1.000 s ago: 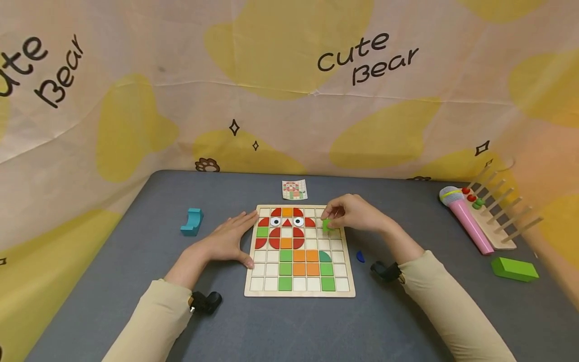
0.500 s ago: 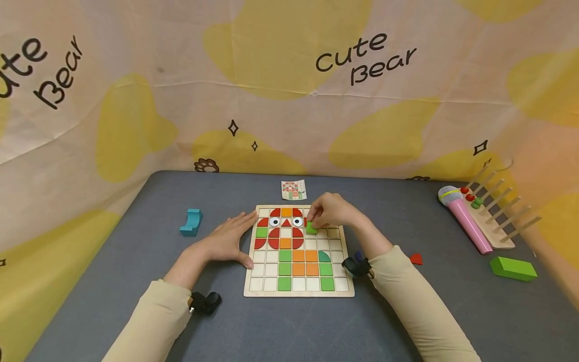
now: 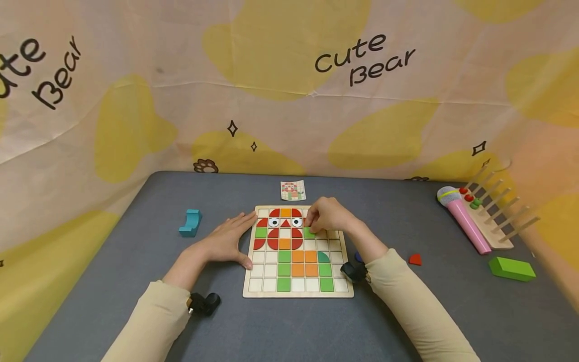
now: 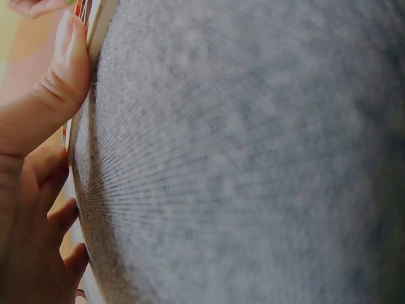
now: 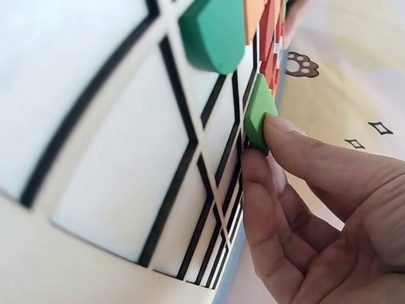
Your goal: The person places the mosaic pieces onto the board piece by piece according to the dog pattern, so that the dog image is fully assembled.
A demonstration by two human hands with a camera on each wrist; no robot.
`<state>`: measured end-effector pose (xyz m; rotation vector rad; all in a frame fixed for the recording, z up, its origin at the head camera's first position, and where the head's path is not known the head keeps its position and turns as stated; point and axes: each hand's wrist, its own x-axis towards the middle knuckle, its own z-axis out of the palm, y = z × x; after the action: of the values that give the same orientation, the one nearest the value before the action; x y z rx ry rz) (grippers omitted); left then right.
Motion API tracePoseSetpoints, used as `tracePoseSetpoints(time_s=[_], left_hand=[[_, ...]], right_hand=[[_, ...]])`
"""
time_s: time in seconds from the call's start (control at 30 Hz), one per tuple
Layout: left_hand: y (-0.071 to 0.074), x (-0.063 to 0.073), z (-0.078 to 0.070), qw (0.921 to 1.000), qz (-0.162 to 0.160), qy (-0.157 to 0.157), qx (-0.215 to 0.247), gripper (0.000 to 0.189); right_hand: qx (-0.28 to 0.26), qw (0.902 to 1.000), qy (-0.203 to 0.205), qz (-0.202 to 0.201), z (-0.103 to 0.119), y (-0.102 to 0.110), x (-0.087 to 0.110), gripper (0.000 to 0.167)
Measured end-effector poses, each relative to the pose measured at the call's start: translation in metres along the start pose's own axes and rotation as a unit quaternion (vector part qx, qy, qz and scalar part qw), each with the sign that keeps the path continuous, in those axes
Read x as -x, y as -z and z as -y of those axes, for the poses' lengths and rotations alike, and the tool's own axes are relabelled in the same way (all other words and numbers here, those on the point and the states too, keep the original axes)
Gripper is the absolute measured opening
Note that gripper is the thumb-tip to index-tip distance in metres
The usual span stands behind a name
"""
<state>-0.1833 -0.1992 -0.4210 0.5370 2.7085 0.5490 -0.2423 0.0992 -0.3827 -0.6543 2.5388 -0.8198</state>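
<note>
A wooden grid board (image 3: 298, 294) with colored tiles lies on the table. My left hand (image 3: 221, 240) rests along its left edge, fingers extended and thumb spread lower down on the rim. Over the upper right part of the board, my right hand (image 3: 332, 215) pinches a green square tile (image 5: 261, 114) between thumb and fingers. That tile sits at a cell right of the red mouth pieces, its edge still slightly raised in the right wrist view. Red, orange, green and eye tiles form a figure, with a teal quarter-round tile (image 3: 323, 257) at its right.
A small pattern card (image 3: 293, 190) lies behind the board. Loose blue (image 3: 359, 257) and red (image 3: 414, 259) pieces lie to the right. Farther right are a pink microphone (image 3: 470, 226), a peg rack (image 3: 502, 243) and a green block (image 3: 512, 269). A teal curved block (image 3: 190, 223) stands left.
My right hand has moved left across the board with the green tile and lowered it to a cell. The red piece beside the sleeve has come into view. My left hand stays put.
</note>
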Motion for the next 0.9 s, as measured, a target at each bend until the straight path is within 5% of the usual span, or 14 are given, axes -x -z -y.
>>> tracePoseSetpoints(time_s=[0.53,0.9], left_hand=[[0.001,0.001,-0.003,1.0000,-0.001,0.000,0.002,0.125],[0.002,0.002,-0.004,1.0000,-0.002,-0.003,0.007,0.125]], right_hand=[[0.020,0.9988,0.030,-0.034,-0.003,0.005,0.007,0.012],[0.026,0.9993,0.007,-0.026,-0.055,0.044,0.042,0.019]])
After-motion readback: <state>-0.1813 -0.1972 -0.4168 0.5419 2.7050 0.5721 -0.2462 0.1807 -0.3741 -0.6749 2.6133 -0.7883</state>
